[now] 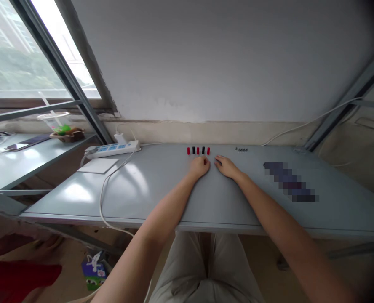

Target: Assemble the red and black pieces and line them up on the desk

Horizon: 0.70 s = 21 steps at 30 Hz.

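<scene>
Both of my hands lie palm down on the grey tabletop (pixel 161 198), holding nothing. My left hand (pixel 199 166) is closest to a row of several small upright cylinders (pixel 198 150), alternating red and black, and its fingertips stop just short of them. My right hand (pixel 226 167) rests beside it, with its fingertips a small gap away from my left hand. Several small dark screw-like parts (pixel 241 149) stand in a short line farther right, near the wall.
A white power strip (pixel 113 149) with a trailing white cable lies at the back left, near a white square pad (pixel 97 165). A pixelated patch (pixel 289 182) covers something on the right. A lower side shelf (pixel 22 162) holds a phone (pixel 27 142) and a plastic cup (pixel 53 121).
</scene>
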Tool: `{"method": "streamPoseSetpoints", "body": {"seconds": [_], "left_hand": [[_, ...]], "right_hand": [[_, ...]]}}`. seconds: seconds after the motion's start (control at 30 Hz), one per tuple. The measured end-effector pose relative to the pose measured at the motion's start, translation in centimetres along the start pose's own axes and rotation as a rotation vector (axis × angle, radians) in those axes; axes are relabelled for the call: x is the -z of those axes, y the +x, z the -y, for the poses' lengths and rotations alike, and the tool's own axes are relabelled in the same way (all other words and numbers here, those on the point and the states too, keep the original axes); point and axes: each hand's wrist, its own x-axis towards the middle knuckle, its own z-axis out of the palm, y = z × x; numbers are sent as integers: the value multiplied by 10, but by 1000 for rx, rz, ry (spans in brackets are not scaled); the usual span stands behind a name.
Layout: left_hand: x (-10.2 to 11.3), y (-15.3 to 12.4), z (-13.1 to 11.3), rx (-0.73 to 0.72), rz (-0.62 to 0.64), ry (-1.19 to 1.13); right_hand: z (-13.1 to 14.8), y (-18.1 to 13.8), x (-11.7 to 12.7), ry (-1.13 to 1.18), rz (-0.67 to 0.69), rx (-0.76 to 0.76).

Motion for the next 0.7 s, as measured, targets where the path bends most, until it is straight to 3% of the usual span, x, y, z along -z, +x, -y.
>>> {"method": "streamPoseSetpoints", "body": {"seconds": [0.5,0.7], "left_hand": [[1,-1,1,-30,-14,-4],[15,-3,-16,12,-138,60]], "right_hand": [[0,0,0,-7,13,17],[-4,1,-6,-18,-4,18]]}}
